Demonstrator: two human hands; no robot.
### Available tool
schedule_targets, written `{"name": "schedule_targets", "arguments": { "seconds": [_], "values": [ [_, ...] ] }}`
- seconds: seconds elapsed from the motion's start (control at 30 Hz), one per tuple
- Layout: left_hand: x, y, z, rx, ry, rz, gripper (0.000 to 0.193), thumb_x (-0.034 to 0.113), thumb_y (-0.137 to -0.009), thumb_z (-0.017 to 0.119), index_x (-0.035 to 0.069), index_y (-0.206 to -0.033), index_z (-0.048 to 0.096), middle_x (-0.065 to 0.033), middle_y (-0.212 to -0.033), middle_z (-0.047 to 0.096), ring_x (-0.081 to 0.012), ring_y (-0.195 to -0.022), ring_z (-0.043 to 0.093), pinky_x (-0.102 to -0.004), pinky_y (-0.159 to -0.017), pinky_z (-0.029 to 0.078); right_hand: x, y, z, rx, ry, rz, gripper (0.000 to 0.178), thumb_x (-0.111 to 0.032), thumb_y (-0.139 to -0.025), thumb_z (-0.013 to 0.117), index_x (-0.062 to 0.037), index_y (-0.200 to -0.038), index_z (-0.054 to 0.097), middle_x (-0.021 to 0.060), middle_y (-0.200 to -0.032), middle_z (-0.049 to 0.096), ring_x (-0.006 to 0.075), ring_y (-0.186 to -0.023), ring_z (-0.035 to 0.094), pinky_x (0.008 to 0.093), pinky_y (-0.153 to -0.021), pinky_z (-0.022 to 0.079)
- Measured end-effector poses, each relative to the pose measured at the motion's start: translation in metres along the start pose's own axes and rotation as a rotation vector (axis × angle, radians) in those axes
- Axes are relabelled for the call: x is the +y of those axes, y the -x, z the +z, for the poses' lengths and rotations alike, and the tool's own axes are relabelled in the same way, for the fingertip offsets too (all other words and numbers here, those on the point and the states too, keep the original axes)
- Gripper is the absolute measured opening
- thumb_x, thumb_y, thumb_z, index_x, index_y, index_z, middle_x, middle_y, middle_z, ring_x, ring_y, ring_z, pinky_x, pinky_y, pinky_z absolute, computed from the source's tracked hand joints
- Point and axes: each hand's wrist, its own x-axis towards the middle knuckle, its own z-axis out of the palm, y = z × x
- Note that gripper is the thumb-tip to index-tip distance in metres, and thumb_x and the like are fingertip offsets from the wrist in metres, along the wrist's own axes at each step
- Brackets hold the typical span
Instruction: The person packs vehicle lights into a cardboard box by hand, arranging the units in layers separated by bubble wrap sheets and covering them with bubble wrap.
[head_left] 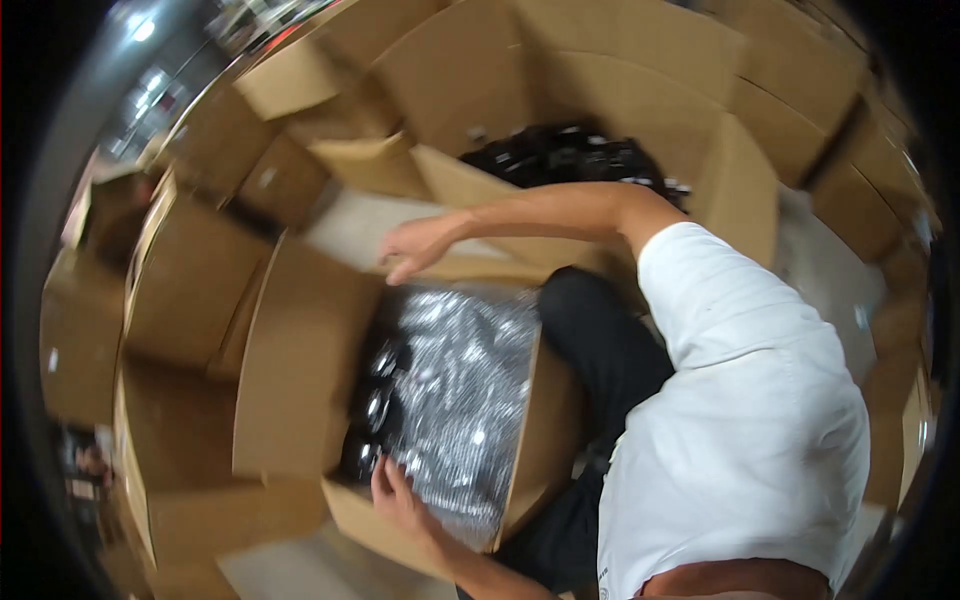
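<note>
A shiny packet [455,400] is pinched by the left hand [395,495] inside the open carton [300,380] — beyond it, the right hand [420,245] is held slack, empty.

You lean over a plain brown cardboard box [300,380] w/ glittery silver bubble wrap [465,390] inside, speckled w/ white glints. Glossy black items [372,410] run along its left edge. Your shirt [740,420] is white, trousers [600,350] black. A 2nd brown box [740,190] behind holds a shiny black heap [570,155]. Floor [350,225] is pale grey.
</note>
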Motion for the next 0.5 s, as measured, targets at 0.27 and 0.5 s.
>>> {"name": "schedule_targets", "arguments": {
  "seconds": [0.27,0.5],
  "values": [
    [-0.02,0.03,0.054,-0.671,-0.29,-0.007,0.039,0.014,-0.096,0.066,-0.007,-0.127,0.057,-0.0115,-0.101,0.068,-0.0135,-0.09,0.063,-0.0271,-0.078,0.051,0.111,0.211,-0.205,0.253,0.073,0.632,0.043,-0.04,-0.086,0.065,0.001,-0.099,0.071,0.0182,-0.096,0.072,0.0299,-0.085,0.069,0.0409,-0.075,0.054],
    [-0.009,0.1,0.145,-0.803,-0.492,0.035,0.045,0.016,-0.088,0.074,-0.002,-0.127,0.06,-0.0186,-0.11,0.068,-0.0304,-0.099,0.067,-0.0386,-0.088,0.051,0.22,0.386,-0.106,-0.272,0.267,1.075,0.034,-0.035,-0.074,0.075,-0.0033,-0.087,0.073,0.0143,-0.082,0.072,0.0273,-0.075,0.067,0.0453,-0.073,0.053]
  ]
}}
